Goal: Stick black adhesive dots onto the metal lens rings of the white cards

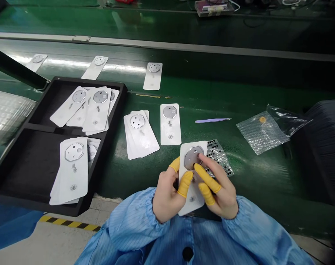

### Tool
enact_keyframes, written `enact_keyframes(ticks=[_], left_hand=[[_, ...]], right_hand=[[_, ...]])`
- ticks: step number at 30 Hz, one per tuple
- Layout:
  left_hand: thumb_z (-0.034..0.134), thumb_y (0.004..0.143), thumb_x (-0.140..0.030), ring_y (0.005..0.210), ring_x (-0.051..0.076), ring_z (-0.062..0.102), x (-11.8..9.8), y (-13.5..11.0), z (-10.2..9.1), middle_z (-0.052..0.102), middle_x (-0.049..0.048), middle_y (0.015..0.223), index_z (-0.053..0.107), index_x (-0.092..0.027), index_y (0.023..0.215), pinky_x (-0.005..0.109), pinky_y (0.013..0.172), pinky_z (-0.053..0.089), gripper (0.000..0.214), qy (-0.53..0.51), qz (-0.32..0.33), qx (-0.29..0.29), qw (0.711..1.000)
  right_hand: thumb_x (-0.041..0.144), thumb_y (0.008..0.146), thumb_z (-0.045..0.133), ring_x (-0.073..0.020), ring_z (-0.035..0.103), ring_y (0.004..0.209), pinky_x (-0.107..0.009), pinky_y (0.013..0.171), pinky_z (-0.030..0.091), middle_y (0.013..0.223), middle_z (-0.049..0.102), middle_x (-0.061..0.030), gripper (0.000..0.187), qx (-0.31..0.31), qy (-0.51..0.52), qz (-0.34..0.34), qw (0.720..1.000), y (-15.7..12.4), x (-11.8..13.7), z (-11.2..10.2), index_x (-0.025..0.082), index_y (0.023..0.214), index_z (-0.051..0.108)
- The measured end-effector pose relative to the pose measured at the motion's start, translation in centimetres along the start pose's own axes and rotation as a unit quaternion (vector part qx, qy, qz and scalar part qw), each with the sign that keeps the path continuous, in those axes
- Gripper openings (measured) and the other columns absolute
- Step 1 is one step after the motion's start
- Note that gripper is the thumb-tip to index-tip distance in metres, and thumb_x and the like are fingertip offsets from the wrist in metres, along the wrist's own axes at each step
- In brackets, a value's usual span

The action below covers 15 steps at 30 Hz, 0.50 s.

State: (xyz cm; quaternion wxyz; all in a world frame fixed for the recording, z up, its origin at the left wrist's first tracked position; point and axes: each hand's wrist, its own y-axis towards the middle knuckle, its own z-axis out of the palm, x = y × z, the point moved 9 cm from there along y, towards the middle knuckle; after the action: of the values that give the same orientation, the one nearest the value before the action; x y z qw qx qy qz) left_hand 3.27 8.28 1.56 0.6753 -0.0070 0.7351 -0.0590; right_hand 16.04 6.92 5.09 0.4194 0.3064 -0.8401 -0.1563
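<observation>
In front of my body is a white rectangular panel [194, 195] with a grey octagonal plate near its top and dark printed marks below. My left hand [171, 195], yellow covers on its thumb and a finger, grips the panel along its left edge. My right hand [221, 189] reaches over from the right, fingers stretched and apart, two in yellow covers. Its fingertips touch the octagonal plate, one beside a small dark spot. Partly behind the panel and right hand lies a clear sheet [219, 156] dotted with small black round pieces.
Similar panels [170, 127] lie singly and stacked [142, 138] left of my hands. A black tray [15, 162] holds more. Purple tweezers [213, 120] and a bubble-wrap bag [262, 130] lie right. Further panels [153, 79] lie behind; a dark stack [325, 147] stands far right.
</observation>
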Motion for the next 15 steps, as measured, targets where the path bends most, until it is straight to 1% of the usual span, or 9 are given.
enact_keyframes(ticks=[2, 3, 5, 6, 7, 9, 11, 13, 15], left_hand=[[0.052, 0.091, -0.029, 0.057, 0.016, 0.063, 0.4, 0.5, -1.5, 0.070, 0.0031, 0.079, 0.027, -0.022, 0.145, 0.027, 0.055, 0.054, 0.060, -0.024, 0.001, -0.042, 0.999], [0.051, 0.091, -0.028, 0.061, 0.016, 0.064, 0.6, 0.7, -2.6, 0.071, 0.0042, 0.086, 0.026, -0.023, 0.145, 0.028, 0.057, 0.055, 0.060, -0.020, 0.002, -0.073, 0.997], [0.051, 0.089, -0.025, 0.074, 0.019, 0.068, 1.2, 1.0, -4.4, 0.071, 0.0068, 0.098, 0.045, -0.020, 0.135, 0.030, 0.065, 0.056, 0.047, 0.026, -0.005, -0.105, 0.994], [0.052, 0.088, -0.023, 0.079, 0.021, 0.068, 1.6, 1.2, -4.8, 0.072, 0.0079, 0.100, 0.056, -0.017, 0.125, 0.031, 0.069, 0.057, 0.038, 0.064, -0.017, -0.100, 0.993], [0.052, 0.086, -0.022, 0.083, 0.023, 0.069, 2.1, 1.4, -4.7, 0.072, 0.0088, 0.099, 0.064, -0.014, 0.113, 0.033, 0.072, 0.057, 0.031, 0.104, -0.035, -0.077, 0.991], [0.054, 0.081, -0.019, 0.082, 0.026, 0.070, 3.2, 1.6, -3.7, 0.074, 0.0101, 0.092, 0.071, -0.012, 0.098, 0.035, 0.073, 0.057, 0.025, 0.169, -0.074, -0.015, 0.983], [0.056, 0.079, -0.020, 0.080, 0.027, 0.071, 3.9, 1.5, -1.9, 0.075, 0.0112, 0.091, 0.072, -0.011, 0.096, 0.035, 0.071, 0.057, 0.026, 0.190, -0.095, 0.035, 0.977], [0.060, 0.079, -0.026, 0.083, 0.027, 0.071, 3.9, 1.4, 0.2, 0.075, 0.0111, 0.094, 0.072, -0.012, 0.098, 0.034, 0.074, 0.057, 0.026, 0.163, -0.090, 0.069, 0.980], [0.063, 0.080, -0.030, 0.090, 0.026, 0.070, 3.6, 1.4, 1.9, 0.074, 0.0097, 0.098, 0.072, -0.014, 0.102, 0.034, 0.080, 0.057, 0.029, 0.117, -0.071, 0.083, 0.987]], right_hand=[[0.015, 0.086, 0.056, -0.0339, 0.040, 0.132, -0.055, 0.102, 0.045, 0.147, 0.035, -0.0167, 0.058, -0.010, -0.024, 0.049, 0.998, -0.9, -2.3, -0.6, 0.017, 0.141, 0.039], [0.016, 0.084, 0.060, -0.0347, 0.038, 0.134, -0.057, 0.103, 0.043, 0.147, 0.036, -0.0169, 0.061, 0.002, -0.052, 0.070, 0.996, -1.4, -3.5, -0.7, 0.018, 0.141, 0.038], [0.016, 0.082, 0.064, -0.0342, 0.037, 0.135, -0.058, 0.105, 0.041, 0.143, 0.043, -0.0165, 0.061, 0.035, -0.104, 0.087, 0.990, -2.4, -5.3, -0.3, 0.019, 0.139, 0.041], [0.014, 0.082, 0.064, -0.0329, 0.037, 0.135, -0.057, 0.105, 0.042, 0.141, 0.046, -0.0158, 0.057, 0.047, -0.116, 0.083, 0.989, -2.9, -5.9, -0.1, 0.020, 0.136, 0.044], [0.012, 0.083, 0.062, -0.0315, 0.039, 0.135, -0.056, 0.104, 0.044, 0.138, 0.050, -0.0149, 0.053, 0.048, -0.118, 0.077, 0.989, -3.2, -6.3, 0.0, 0.020, 0.133, 0.048], [0.008, 0.083, 0.061, -0.0295, 0.042, 0.133, -0.053, 0.103, 0.046, 0.133, 0.055, -0.0141, 0.046, 0.028, -0.107, 0.070, 0.991, -3.4, -6.7, -0.1, 0.020, 0.127, 0.052], [0.007, 0.083, 0.060, -0.0283, 0.047, 0.129, -0.052, 0.104, 0.046, 0.130, 0.057, -0.0137, 0.044, 0.008, -0.093, 0.080, 0.992, -3.2, -6.9, -0.4, 0.019, 0.125, 0.054], [0.008, 0.083, 0.060, -0.0273, 0.050, 0.126, -0.051, 0.104, 0.045, 0.130, 0.058, -0.0133, 0.043, -0.003, -0.079, 0.090, 0.993, -2.8, -6.6, -0.9, 0.020, 0.124, 0.055], [0.009, 0.083, 0.060, -0.0272, 0.051, 0.125, -0.052, 0.105, 0.044, 0.130, 0.057, -0.0131, 0.044, -0.001, -0.069, 0.087, 0.994, -2.3, -6.0, -1.3, 0.021, 0.125, 0.054]])
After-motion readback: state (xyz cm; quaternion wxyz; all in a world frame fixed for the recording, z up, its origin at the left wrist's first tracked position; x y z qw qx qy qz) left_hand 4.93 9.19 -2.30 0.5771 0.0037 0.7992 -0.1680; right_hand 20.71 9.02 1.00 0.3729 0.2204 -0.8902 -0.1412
